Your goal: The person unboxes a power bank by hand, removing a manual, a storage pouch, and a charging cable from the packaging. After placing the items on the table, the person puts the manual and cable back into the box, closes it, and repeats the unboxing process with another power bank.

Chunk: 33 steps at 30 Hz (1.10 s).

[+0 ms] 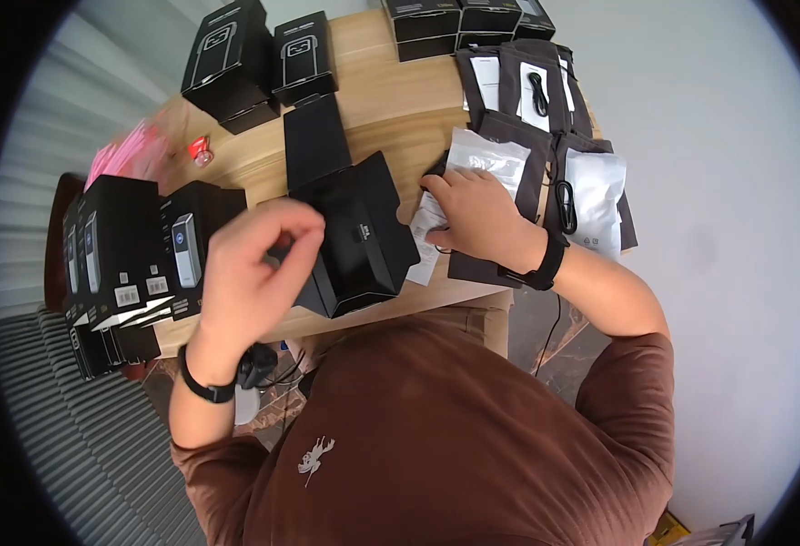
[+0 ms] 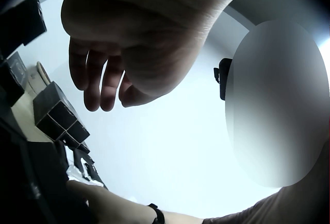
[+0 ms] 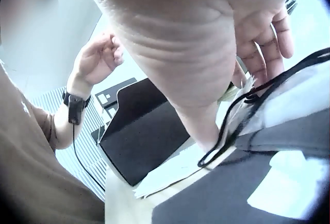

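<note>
An open black box (image 1: 356,259) lies mid-table, its flaps spread; it also shows in the right wrist view (image 3: 144,131). Over its left side my left hand (image 1: 259,264) is raised with loosely bent fingers, nothing visible in them. Those fingers hang apart in the left wrist view (image 2: 129,44). My right hand (image 1: 486,214) rests, fingers extended, on white folded papers (image 1: 425,259) and a clear packet (image 1: 488,155) over dark pouches (image 1: 532,150). A black cord (image 3: 219,144) loops beside its thumb in the right wrist view; whether they touch I cannot tell.
Black printed boxes stand at the left (image 1: 127,246) and back left (image 1: 227,59), with others at the back (image 1: 425,27). Pink bags (image 1: 136,155) and a small red item (image 1: 200,150) lie at left. Pouches with cables (image 1: 565,205) lie along the right edge.
</note>
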Each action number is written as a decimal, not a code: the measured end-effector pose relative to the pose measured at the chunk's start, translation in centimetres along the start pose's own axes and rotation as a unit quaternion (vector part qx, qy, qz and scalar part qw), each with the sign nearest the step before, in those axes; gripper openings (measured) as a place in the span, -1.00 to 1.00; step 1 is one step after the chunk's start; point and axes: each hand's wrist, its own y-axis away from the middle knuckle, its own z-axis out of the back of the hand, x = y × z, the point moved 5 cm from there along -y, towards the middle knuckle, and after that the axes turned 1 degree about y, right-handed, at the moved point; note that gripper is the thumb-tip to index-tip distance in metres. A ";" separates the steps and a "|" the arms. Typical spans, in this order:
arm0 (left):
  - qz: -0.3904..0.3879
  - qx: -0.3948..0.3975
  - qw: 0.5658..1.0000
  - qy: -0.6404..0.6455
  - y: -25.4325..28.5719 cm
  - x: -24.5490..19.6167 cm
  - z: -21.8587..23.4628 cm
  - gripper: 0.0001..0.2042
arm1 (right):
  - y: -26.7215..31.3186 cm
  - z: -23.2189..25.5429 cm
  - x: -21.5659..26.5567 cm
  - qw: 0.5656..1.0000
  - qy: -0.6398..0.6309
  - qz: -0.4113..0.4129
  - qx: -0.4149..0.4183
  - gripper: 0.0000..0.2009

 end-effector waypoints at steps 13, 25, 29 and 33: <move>-0.035 0.055 0.993 -0.097 8.9 4.8 -5.1 -0.60 | 0.1 0.0 0.4 0.987 -0.089 -0.120 0.051 -0.39; -0.133 0.070 0.970 -0.190 7.9 5.8 -7.6 -0.75 | 0.4 10.6 3.4 0.922 -0.303 -0.091 -0.223 -0.81; -0.201 0.082 0.968 -0.128 9.5 5.4 -7.8 -0.80 | -0.9 7.8 10.4 0.940 -0.188 0.137 -0.249 -0.75; -0.208 0.044 0.975 -0.071 10.9 5.3 -6.5 -0.80 | -1.8 1.9 14.6 0.939 0.097 0.278 -0.178 -0.89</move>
